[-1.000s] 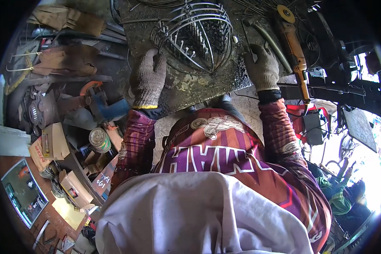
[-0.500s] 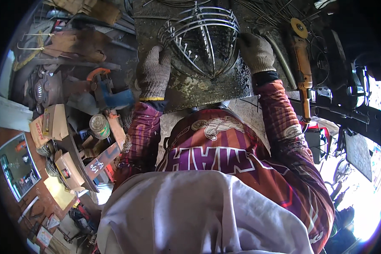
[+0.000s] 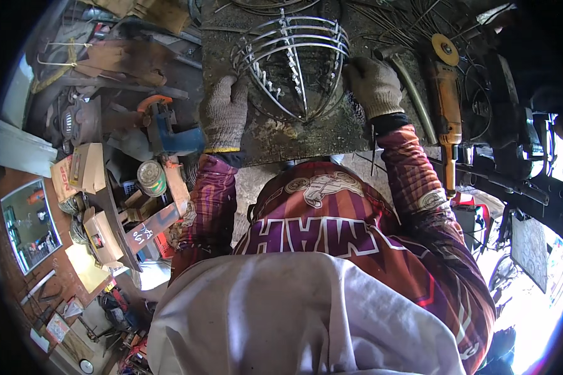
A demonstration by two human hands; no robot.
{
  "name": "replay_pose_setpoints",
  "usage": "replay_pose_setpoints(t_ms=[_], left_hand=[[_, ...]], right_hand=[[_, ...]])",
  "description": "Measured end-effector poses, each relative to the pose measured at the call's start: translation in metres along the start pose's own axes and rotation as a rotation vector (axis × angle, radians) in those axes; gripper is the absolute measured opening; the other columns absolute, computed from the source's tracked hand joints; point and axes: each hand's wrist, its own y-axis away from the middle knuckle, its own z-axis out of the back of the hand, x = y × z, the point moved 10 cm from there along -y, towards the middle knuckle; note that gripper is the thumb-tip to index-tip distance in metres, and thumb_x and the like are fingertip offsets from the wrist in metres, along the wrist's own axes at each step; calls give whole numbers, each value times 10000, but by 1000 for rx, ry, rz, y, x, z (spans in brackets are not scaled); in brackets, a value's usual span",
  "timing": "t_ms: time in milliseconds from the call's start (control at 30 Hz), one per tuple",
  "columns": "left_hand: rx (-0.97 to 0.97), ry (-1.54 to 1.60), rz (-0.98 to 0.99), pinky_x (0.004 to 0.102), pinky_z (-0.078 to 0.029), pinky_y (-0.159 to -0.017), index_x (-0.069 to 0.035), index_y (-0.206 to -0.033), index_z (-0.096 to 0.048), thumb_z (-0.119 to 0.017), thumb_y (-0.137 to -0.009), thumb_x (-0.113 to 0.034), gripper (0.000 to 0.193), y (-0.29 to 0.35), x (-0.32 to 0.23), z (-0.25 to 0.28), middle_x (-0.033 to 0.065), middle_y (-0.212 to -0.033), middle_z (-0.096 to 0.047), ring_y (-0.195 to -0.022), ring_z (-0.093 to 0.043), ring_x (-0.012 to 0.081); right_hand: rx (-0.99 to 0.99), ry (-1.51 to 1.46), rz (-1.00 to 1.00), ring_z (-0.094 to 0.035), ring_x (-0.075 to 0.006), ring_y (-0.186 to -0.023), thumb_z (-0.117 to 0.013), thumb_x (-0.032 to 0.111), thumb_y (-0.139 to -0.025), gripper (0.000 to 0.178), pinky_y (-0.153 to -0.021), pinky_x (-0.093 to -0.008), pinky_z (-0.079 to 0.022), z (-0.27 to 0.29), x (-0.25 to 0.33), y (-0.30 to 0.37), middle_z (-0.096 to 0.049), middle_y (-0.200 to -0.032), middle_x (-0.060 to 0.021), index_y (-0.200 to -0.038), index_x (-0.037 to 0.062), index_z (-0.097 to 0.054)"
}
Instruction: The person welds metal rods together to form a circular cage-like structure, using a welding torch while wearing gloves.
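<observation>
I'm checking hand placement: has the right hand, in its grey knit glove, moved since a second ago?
Yes: the right hand moved left and forward, judged against the long orange angle grinder.

Wire frame (image 3: 294,67): metal rods, smooth and glossy. Bench (image 3: 275,142): dark, matt, rough, scuffed surface. Gloves (image 3: 225,115): ribbed knitted cloth, matt. Hammer handle (image 3: 414,95): smooth metal, dull sheen.

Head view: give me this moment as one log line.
left gloved hand: beside wire frame, grip unclear; right gloved hand: beside wire frame, grip unclear; wire frame: on worktable; angle grinder: right of both hands
</observation>
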Motion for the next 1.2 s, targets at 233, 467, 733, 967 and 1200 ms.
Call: replay_pose_setpoints(t_ms=[233, 467, 733, 967, 1200], left_hand=[[-2, -38, -31, 402, -509, -920, -33, -1220, -660, -675, -969, -309, 373, 1, -10, 5, 170, -1148, -697, -1059, -669, 325], [-201, -1, -220, 403, -562, -820, -74, -1080, -718, -733, -921, -216, 214, 3, -39, 32, 156, -1025, -742, -941, -721, 332], [182, 447, -68, 266, -493, -736, 7, -1283, -651, -668, -970, -132, 343, 24, -65, 73, 33, -931, -650, -813, -575, 81], [383, 326, -213, 312, -490, -760, -7, -1146, -656, -670, -962, -93, 204, 27, -109, 89, 74, -883, -624, -838, -597, 150], [705, 953, 194, 309, -526, -827, 35, -1067, -647, -727, -932, -230, 308, 43, -128, 64, 95, -960, -682, -819, -643, 179]], right_hand=[[17, -21, -11, -698, -380, -1012, -644, 427, -918, 354, -884, -475, -542, 1, -1, 1, -747, -1032, -161, -1100, 147, -760], [-124, -106, 129, -705, -370, -959, -648, 384, -934, 321, -841, -451, -546, 19, 7, 5, -745, -999, -157, -1097, 125, -744], [114, -794, 265, -596, -131, -741, -553, 273, -1076, 314, -695, -289, -497, 70, 43, 49, -657, -861, -18, -1183, 17, -699], [273, -939, 118, -594, -108, -770, -582, 258, -1066, 356, -735, -287, -525, 72, 31, 71, -670, -868, -35, -1322, 21, -650], [550, -1108, -2, -493, -74, -584, -512, 272, -1100, 330, -527, -264, -423, 78, 47, 87, -551, -662, 29, -1169, -1, -685]])
